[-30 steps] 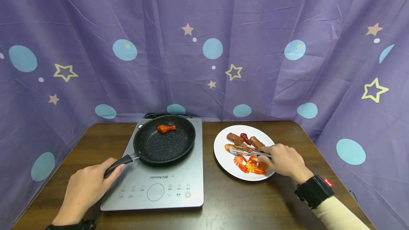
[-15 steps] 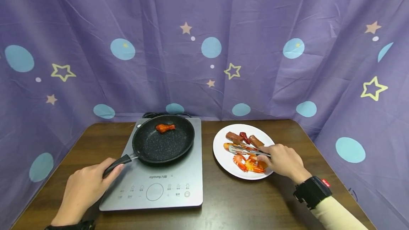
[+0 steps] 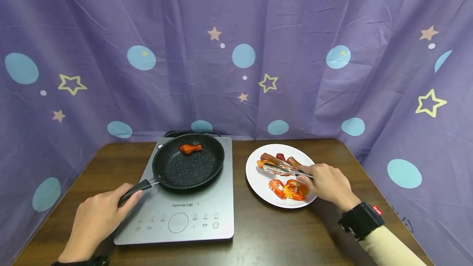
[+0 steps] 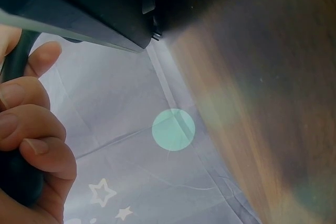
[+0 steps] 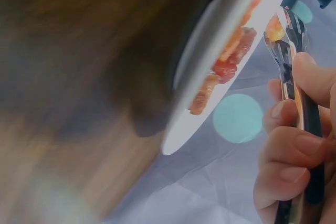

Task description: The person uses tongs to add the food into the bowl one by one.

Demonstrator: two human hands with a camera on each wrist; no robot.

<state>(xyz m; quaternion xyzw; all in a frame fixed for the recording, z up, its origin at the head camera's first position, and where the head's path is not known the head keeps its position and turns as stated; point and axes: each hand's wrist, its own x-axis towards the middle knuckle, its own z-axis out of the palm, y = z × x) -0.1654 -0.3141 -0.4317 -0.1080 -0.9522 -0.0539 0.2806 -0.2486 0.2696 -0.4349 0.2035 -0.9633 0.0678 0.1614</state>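
Observation:
My left hand (image 3: 97, 218) grips the black handle of a speckled dark frying pan (image 3: 182, 169), which sits on a flat induction cooker. One reddish-brown chicken drumstick (image 3: 190, 148) lies in the pan. On the right, my right hand (image 3: 327, 184) holds metal tongs (image 3: 282, 170) over a white plate (image 3: 255, 186). Between the tong tips is an orange-yellow food piece (image 5: 274, 28), mostly covered by them in the head view. Shrimp (image 3: 277, 189) lie at the plate's near side, with brown meat pieces (image 3: 293, 161) at its far side. In the left wrist view, fingers (image 4: 44, 156) curl round the handle.
The silver induction cooker (image 3: 207, 208) stands on the left of the brown wooden table (image 3: 269, 233), its control panel toward me. Black cable (image 3: 177, 134) lies behind the cooker. A purple curtain (image 3: 236, 15) hangs along the back and sides.
The tongs have closed on the orange-yellow piece and risen slightly with it, over the far part of the plate. My left hand, the pan and the drumstick have stayed put.

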